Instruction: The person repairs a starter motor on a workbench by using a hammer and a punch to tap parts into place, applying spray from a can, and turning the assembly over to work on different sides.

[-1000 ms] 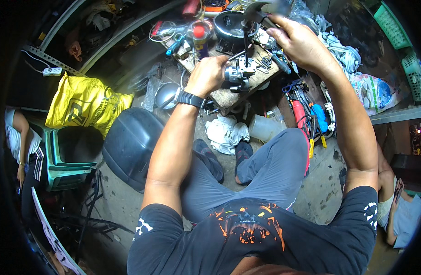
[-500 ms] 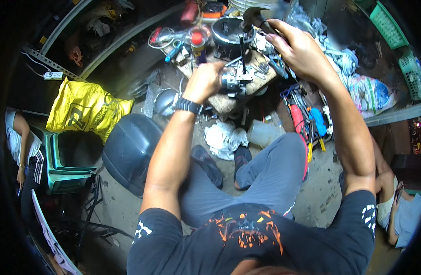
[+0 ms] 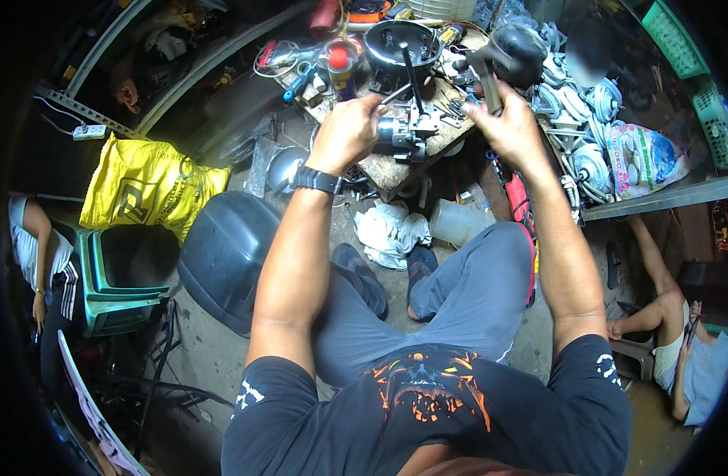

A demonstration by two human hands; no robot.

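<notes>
My left hand [image 3: 348, 131] grips a thin metal rod [image 3: 394, 94] beside a silver metal mechanism [image 3: 419, 121] on a worn wooden bench [image 3: 380, 172]. A dark upright bar [image 3: 411, 73] stands in the mechanism. To the right of it, my right hand [image 3: 503, 123] is closed on a hammer [image 3: 489, 81], raised near the bench's right side; the hammer's head is blurred. A red-capped spray can [image 3: 342, 78] and a round black-and-silver pan-like piece [image 3: 397, 47] lie behind the mechanism.
A yellow sack [image 3: 150, 182], black case [image 3: 227, 262] and stacked green chairs [image 3: 114, 285] are at left. A white rag [image 3: 388, 236], plastic container [image 3: 455, 222] and tool pile [image 3: 516, 198] sit below. Metal parts [image 3: 586, 166] lie right. Two people [image 3: 39, 254] [image 3: 697, 373] sit at either side.
My right hand with the hammer has come down and slightly left from its higher position. My left hand stays on the rod, shifting only slightly.
</notes>
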